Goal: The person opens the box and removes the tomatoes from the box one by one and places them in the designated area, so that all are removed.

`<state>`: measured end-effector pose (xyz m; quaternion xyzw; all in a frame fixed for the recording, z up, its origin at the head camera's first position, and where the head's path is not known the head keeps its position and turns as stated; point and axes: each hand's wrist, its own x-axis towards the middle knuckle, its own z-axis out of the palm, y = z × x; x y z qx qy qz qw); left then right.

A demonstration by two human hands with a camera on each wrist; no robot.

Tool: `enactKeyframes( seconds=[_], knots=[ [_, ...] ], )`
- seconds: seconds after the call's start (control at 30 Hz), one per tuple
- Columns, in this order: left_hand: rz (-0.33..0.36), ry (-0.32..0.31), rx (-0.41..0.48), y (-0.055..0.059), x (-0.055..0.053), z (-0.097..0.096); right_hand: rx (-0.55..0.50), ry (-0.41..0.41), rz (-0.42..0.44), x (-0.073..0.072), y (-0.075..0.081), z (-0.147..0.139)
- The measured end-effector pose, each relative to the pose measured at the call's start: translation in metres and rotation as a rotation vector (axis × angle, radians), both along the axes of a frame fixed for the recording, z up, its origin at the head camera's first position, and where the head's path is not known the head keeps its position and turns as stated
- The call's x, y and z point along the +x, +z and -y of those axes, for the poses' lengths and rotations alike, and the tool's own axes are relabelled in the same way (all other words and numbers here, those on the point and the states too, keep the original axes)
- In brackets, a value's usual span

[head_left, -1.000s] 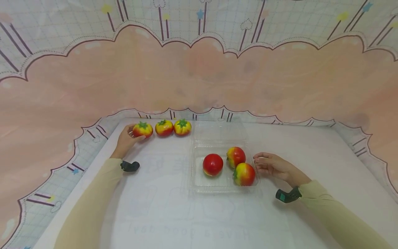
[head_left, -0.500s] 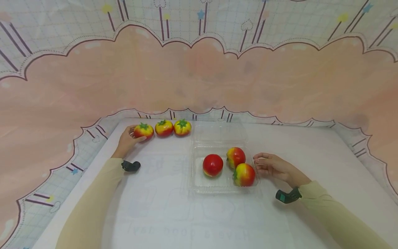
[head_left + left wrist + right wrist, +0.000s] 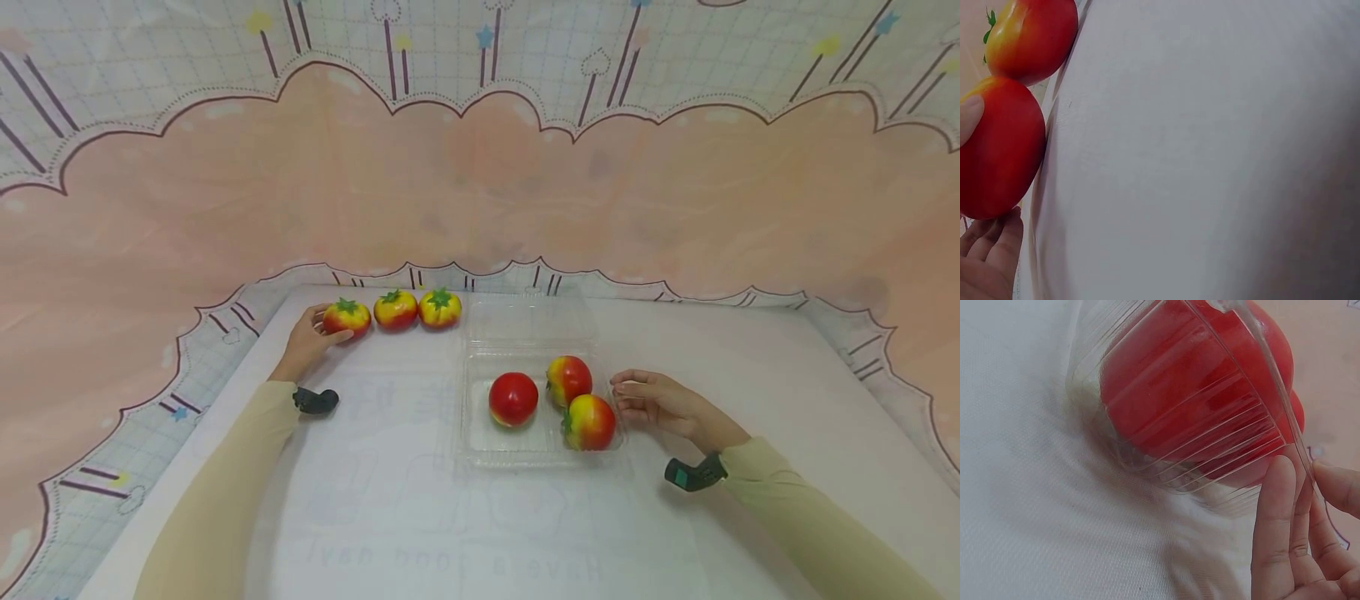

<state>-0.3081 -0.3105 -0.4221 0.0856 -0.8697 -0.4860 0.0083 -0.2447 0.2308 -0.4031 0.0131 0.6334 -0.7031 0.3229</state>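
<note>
My left hand (image 3: 306,340) grips the leftmost tomato (image 3: 347,318), which is red below, yellow on top and has a green star-shaped calyx. The left wrist view shows the thumb on that tomato (image 3: 1004,150) and fingers at its far side. Two matching tomatoes, the middle one (image 3: 395,310) and the right one (image 3: 440,308), line up to its right. With thumb and fingers, my right hand (image 3: 667,405) pinches the right rim of a clear plastic container (image 3: 480,457). Inside it lie a red tomato (image 3: 513,399) and two red-and-yellow tomatoes, one behind (image 3: 570,381) and one in front (image 3: 590,422).
The container's clear lid (image 3: 528,319) lies folded open toward the back. A white cover with faint lettering spreads over the table (image 3: 390,517). Behind it hangs a peach and white patterned cloth (image 3: 480,183).
My left hand and its tomato have shifted very slightly right and toward me, closer to the middle tomato of the row. The right hand and the container have stayed put.
</note>
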Motion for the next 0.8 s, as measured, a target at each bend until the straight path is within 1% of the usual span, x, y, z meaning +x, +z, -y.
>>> enactKeyframes(
  seconds=[0.2,0.4,0.5,0.63,0.8],
  knots=[
    [0.011,-0.012,0.007,-0.0008,-0.0004,0.0020,0.013,0.006,-0.007,0.0006,0.0014,-0.0003],
    [0.018,0.000,-0.001,0.0028,-0.0029,0.0019,0.002,0.005,-0.001,-0.0020,0.0028,-0.0007],
    [0.017,-0.004,0.005,0.0038,-0.0026,0.0017,-0.013,0.000,0.004,-0.0023,0.0026,-0.0005],
    [0.009,-0.009,0.001,0.0031,-0.0012,0.0033,-0.016,-0.002,0.002,-0.0016,0.0009,0.0001],
    [0.024,0.000,-0.010,-0.0001,0.0011,0.0056,0.012,0.000,-0.006,0.0004,-0.0013,0.0003]
  ],
)
